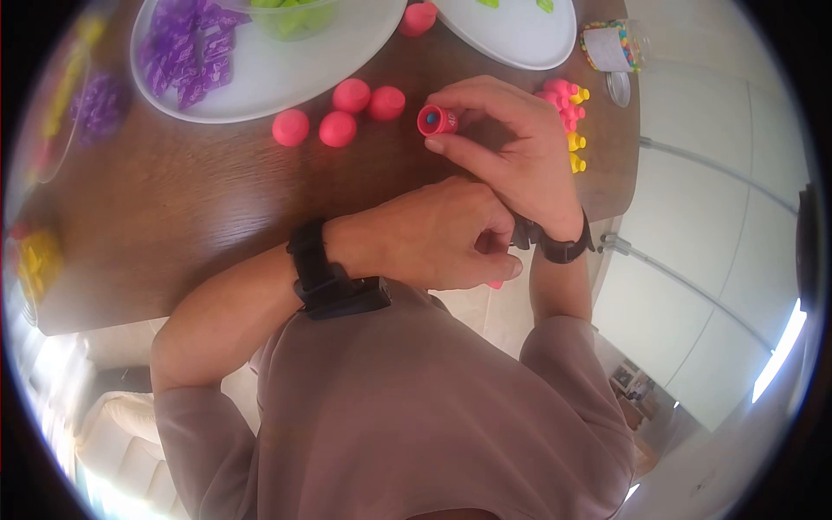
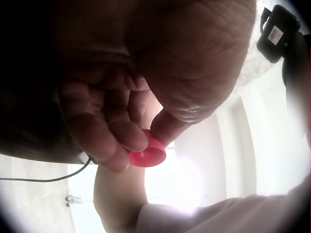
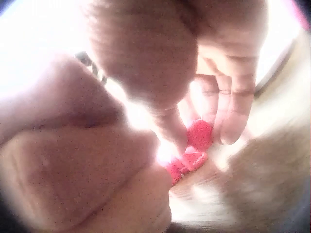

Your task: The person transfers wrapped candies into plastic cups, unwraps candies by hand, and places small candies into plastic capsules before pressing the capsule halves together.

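In the head view my right hand (image 1: 520, 152) pinches a small pink cup (image 1: 449, 120) between thumb and fingertips. The cup's open end faces left, showing something blue inside, and white marks are printed on its side. My left hand (image 1: 425, 236) crosses in front of the right wrist. Its thumb and fingers pinch a hollow, rounded pink piece (image 2: 154, 151), seen in the left wrist view with its opening outward; from the head only a sliver shows. Several round pink pieces (image 1: 338, 129) with flattened ends lie on the brown table (image 1: 217, 199), left of my right hand.
Small pink and yellow bottle-shaped pieces (image 1: 576, 140) stand beyond my right hand. At the far right lies a jar of colourful sweets (image 1: 610, 48) near a metal lid (image 1: 618, 89). White plates (image 1: 260, 82) hold purple packets (image 1: 186, 52) and green pieces (image 1: 295, 19).
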### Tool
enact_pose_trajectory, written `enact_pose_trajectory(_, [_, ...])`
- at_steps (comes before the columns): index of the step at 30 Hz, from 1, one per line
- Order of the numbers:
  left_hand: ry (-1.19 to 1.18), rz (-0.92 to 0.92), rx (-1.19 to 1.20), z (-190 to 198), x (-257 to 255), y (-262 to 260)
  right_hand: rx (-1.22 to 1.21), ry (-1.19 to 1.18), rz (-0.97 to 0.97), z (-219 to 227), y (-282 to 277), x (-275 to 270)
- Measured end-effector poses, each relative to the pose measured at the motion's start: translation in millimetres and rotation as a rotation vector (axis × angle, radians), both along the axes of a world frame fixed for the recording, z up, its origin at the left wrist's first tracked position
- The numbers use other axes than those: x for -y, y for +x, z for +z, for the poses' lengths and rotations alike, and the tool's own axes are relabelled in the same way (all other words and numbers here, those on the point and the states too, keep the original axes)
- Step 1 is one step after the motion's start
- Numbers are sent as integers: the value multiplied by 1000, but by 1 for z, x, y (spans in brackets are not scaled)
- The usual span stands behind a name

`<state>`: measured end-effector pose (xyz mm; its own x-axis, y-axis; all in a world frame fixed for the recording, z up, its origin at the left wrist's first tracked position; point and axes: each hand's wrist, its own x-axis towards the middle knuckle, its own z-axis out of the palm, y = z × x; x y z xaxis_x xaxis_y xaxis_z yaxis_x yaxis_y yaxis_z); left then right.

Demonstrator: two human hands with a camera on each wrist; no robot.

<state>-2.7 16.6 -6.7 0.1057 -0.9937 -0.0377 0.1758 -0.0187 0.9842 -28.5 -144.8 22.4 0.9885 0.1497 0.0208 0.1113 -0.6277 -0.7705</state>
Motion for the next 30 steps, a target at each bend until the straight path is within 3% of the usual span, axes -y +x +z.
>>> enact_pose_trajectory(3, [13,-26,38,-1,3,1,42,149,-63,5,-7,12])
enact_pose_trajectory(5, [19,-48,26,3,4,3,-37,267,-310,25,-14,22])
enact_pose_trajectory(6, [44,-61,12,4,3,4,-14,205,-462,37,-15,25])
enact_pose_trajectory(10, [14,-30,-11,0,1,2,98,137,-621,59,-11,86])
enact_pose_trajectory(12, [31,-58,-24,-1,-2,4,133,-83,-735,68,-7,124])
enact_pose_trajectory(16, [50,-70,-15,0,0,5,273,-167,-787,81,12,196])
enact_pose_trajectory(18, [29,-50,26,-3,1,4,146,-761,-822,83,21,219])
enact_pose_trajectory(22, [7,-27,-3,-3,5,0,51,-835,-834,86,19,227])
enact_pose_trajectory(28, [-8,-32,-12,-5,6,0,53,-727,-745,82,23,229])
enact_pose_trajectory(30, [4,-43,-15,-5,6,0,26,-910,-620,85,24,227])
